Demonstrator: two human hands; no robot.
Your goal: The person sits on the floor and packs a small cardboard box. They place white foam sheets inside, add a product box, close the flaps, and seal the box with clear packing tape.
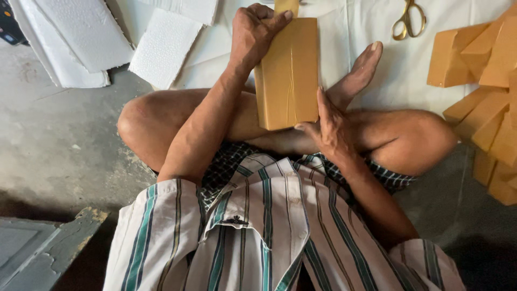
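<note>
Tan taped parcel (288, 73) on crossed legs, left hand (253, 32) gripping its top at 11 o'clock, right hand (328, 126) pinching its bottom at 5. Best kept steady, pressing tape flat along the seam.

Open white sheet (371, 32) between scissors (409, 20) and stacked tan boxes (484, 81); foam slabs (161, 46) crowd left

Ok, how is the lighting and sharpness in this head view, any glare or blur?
Head view: soft even light; the tan tape-wrapped rectangular block is sharp with faint sheen; the white sheet is nearly overexposed; bottom-left corner falls into dark shadow; slight wide-angle bending at edges.
</note>
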